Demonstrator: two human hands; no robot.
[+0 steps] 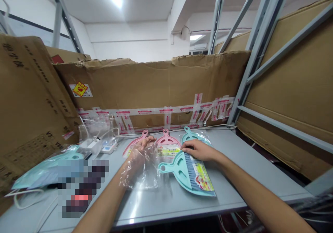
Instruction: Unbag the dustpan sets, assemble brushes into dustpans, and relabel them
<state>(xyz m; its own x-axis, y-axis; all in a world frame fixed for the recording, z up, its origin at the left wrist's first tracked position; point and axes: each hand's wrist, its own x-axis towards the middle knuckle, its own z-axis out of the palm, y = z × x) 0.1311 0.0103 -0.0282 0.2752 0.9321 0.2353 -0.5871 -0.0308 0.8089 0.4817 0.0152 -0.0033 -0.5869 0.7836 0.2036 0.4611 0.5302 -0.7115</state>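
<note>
My right hand point(198, 150) grips the upper edge of a teal dustpan point(182, 172) with a blue-bristled brush and a printed card nested in it. The set is tilted, its looped handle pointing left. My left hand point(145, 143) has its fingers bent to the right at a clear plastic bag point(147, 170), which drapes over the wrist and hangs toward the table; the exact grip is partly hidden. Behind my hands lie two pink dustpan sets, one point(135, 142) partly covered by my left hand and another point(168, 144) between the hands. Another teal set point(191, 134) lies behind my right hand.
On the left of the grey table point(234, 177) lie a bagged teal dustpan set point(49, 167), a white power strip point(91, 144) with cables, and a pixelated item point(85, 188). Large cardboard boxes point(156, 83) and metal shelf posts point(249, 63) enclose the back and sides.
</note>
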